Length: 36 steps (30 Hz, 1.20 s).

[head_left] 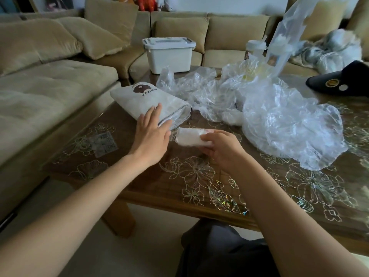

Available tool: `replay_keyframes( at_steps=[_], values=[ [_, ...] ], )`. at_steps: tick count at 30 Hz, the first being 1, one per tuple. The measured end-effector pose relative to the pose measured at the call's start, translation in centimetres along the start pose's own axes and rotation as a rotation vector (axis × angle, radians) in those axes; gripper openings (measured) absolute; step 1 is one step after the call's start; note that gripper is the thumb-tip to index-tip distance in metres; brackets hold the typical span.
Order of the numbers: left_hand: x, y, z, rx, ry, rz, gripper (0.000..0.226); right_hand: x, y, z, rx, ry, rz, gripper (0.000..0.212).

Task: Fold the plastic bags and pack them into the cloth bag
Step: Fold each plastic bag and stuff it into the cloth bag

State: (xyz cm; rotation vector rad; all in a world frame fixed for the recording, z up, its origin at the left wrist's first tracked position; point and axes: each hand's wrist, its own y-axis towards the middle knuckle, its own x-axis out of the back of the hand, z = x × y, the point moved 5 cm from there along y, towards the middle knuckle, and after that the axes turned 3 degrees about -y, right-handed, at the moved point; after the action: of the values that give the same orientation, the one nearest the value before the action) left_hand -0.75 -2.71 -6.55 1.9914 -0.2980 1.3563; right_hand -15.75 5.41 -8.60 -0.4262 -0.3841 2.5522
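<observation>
Left hand [151, 134]: fingers straight and together, holding nothing; the fingertips lie over the cloth bag's near edge, just by its mouth. Whether they press down or only hover, I cannot tell.
Right hand [221, 146]: fingers and thumb curled round one end of the folded bag, the other end pointing towards the left hand.
Folded bag [189, 136]: a small white roll between the two hands, just short of the cloth bag's mouth and not yet inside.
Cloth bag [143, 96]: lying flat on the table [199, 186] beyond the left hand, its dark-stitched mouth turned towards the right hand and only slightly agape.
Loose bags [279, 116]: a crumpled clear heap beyond and outside the right hand, still unfolded, so most of the task looks undone.
Step in hand: probably feeding the roll into the mouth.
Risk, mouth: it lies nearly closed; if the left hand flattens rather than lifts the upper edge, the roll could butt against the hem and push the cloth bag away.
Risk, roll: it is held at one end only, so the free end may spring open as it meets the cloth.
Risk, heap: thin film lies close to the mouth and could be dragged in unfolded.
</observation>
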Motion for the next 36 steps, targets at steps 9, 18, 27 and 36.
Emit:
replay_keyframes(
  at_steps=[9,18,27,36],
  values=[
    [-1.8,1.3,1.6,-0.075,0.071,-0.022,0.026,-0.3,0.0,0.3,-0.021,-0.142,-0.032,0.02],
    [-0.5,0.4,2.9,0.041,-0.143,-0.128,0.053,-2.0,-0.7,0.5,0.064,-0.195,0.106,0.011],
    [3.6,-3.3,0.0,-0.087,-0.342,-0.289,0.035,-5.7,-1.9,0.6,0.022,-0.224,0.353,0.01],
    [4.1,-6.6,0.7,0.01,-0.372,-0.32,0.045,-8.0,-2.3,-0.9,0.227,-0.56,0.259,0.037]
  ],
)
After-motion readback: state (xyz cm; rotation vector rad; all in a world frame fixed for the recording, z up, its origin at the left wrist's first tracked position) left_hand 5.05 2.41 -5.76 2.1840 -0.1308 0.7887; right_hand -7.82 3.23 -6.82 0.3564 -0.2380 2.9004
